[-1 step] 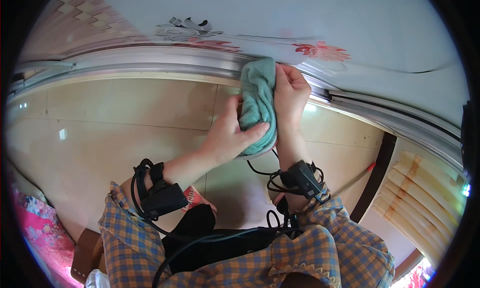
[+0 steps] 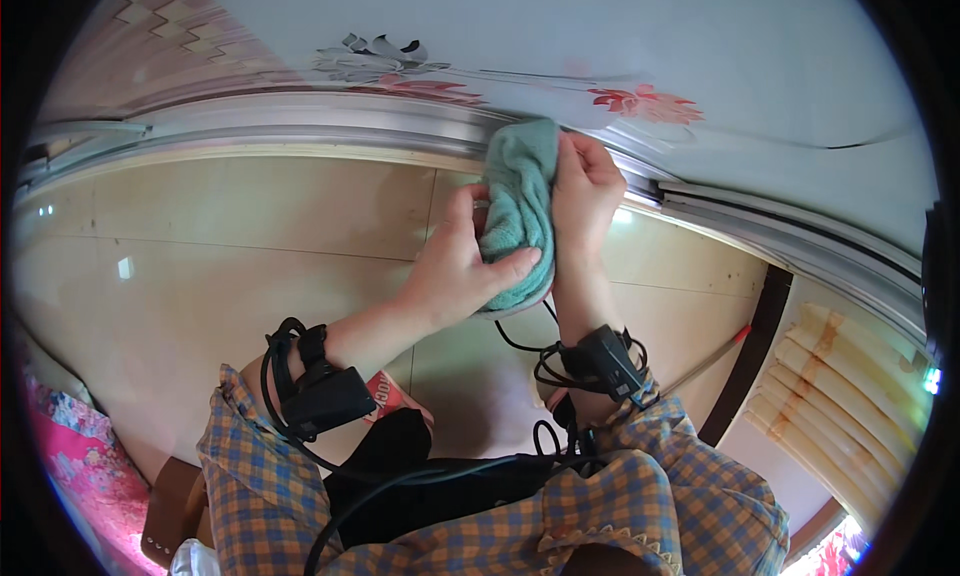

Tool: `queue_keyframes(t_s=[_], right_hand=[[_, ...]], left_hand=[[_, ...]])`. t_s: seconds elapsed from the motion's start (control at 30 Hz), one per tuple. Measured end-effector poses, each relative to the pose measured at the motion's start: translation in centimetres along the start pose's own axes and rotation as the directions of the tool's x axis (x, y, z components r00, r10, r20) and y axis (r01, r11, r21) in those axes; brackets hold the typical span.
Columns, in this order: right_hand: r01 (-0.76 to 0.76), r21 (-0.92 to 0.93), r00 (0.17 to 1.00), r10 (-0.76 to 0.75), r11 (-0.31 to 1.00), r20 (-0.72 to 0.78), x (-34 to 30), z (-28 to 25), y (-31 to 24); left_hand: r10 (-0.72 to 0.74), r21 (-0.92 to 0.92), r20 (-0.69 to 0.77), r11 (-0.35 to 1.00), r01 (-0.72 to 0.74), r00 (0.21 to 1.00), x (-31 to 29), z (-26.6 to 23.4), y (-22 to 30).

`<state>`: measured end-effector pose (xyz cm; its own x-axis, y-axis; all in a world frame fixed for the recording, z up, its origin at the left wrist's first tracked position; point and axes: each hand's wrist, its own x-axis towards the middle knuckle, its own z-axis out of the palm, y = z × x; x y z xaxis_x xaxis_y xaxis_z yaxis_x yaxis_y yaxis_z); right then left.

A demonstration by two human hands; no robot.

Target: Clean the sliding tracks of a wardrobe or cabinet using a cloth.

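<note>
A green terry cloth [image 2: 520, 206] hangs bunched between my two hands, its upper end against the silver sliding-door track [image 2: 400, 126]. My left hand [image 2: 462, 261] grips the lower part of the cloth, with the thumb lying across its front and the other fingers partly behind it. At the cloth's upper right edge, my right hand [image 2: 588, 191] is closed, thumb and fingers pinching the fabric. The track behind the cloth is hidden.
A glossy white door panel [image 2: 780, 56] with red and grey flowers rises beyond the track. Beige floor tiles [image 2: 250, 286] lie below. Black boxes with cables [image 2: 325, 401] are strapped to my forearms. A dark post [image 2: 745, 351] and cream folded fabric [image 2: 835, 376] stand at the right.
Both hands and the cloth's upper end have shifted very slightly to the right and toward me. The grip on the cloth looks the same.
</note>
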<state>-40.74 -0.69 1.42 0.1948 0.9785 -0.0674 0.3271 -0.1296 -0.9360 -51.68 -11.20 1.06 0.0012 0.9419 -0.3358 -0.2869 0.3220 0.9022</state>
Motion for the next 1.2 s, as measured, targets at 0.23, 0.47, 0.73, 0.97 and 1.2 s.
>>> queue_keyframes(t_s=[0.23,0.47,0.73,0.97,1.2], right_hand=[[-0.064,0.062,0.996,0.067,0.996,-0.055,-0.4,-0.5,1.2],[0.064,0.113,0.992,-0.051,0.992,-0.118,-0.9,0.4,0.5],[0.043,0.138,0.997,-0.035,0.989,-0.064,-1.5,3.1,0.7],[0.004,0.203,0.995,0.016,0.979,-0.097,-1.3,1.9,1.6],[0.046,0.127,0.999,-0.046,0.991,0.003,-2.3,5.2,-0.1]], left_hand=[[0.159,0.15,0.074,0.974,-0.168,0.985,1.1,-0.3,-0.4],[0.182,0.451,0.092,0.869,-0.204,0.979,0.4,-2.1,1.6],[0.214,0.477,-0.001,0.859,-0.187,0.977,0.5,-2.7,0.9],[0.271,0.543,0.005,0.808,-0.23,0.963,0.2,-2.4,0.9],[0.407,0.605,-0.02,0.732,-0.313,0.913,-0.1,-4.6,-0.1]])
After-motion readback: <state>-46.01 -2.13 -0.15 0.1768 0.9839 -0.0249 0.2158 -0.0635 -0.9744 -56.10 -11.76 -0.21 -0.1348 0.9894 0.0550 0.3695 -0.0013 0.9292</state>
